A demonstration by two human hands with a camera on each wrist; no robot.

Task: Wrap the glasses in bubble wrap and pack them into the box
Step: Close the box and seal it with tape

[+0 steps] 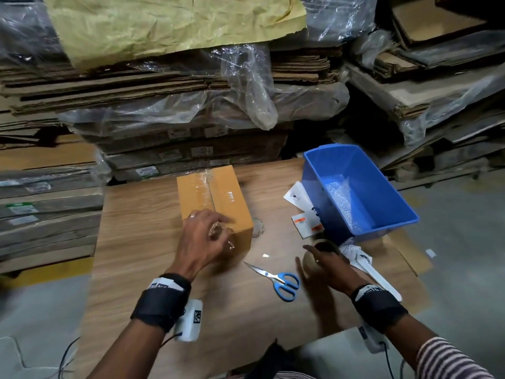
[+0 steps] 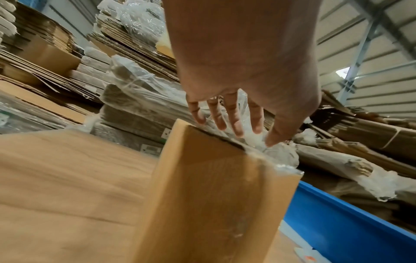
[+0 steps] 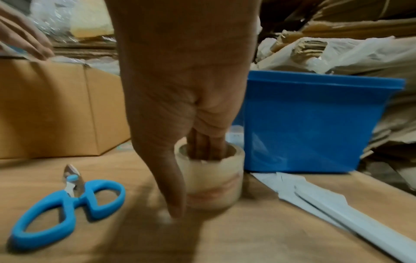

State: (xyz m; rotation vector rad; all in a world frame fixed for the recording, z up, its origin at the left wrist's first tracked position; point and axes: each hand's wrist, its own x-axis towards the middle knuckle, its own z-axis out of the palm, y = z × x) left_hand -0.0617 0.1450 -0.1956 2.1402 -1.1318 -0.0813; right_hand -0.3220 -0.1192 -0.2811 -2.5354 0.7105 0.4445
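Two hands at work on a wood-grain table (image 1: 142,214). Left hand (image 1: 202,239) rests with loose, spread fingers on the near top edge of the closed cardboard box (image 1: 218,198), over crinkly clear tape. Right hand (image 3: 180,99) grips a glossy tape roll (image 3: 216,179), fingers down its core, thumb outside. Blue-handled scissors (image 1: 276,280) lie between them. Blue plastic bin (image 1: 363,187) holds what looks like bubble wrap (image 1: 338,198).

Wood-grain table (image 1: 142,214) in front of me. On it: taped cardboard box (image 1: 224,198) at centre, blue plastic bin (image 1: 382,198) to right, blue-handled scissors (image 1: 276,277) near my edge, tape roll (image 3: 216,179) upright beside bin, white label sheets (image 1: 303,214) against bin's left side.
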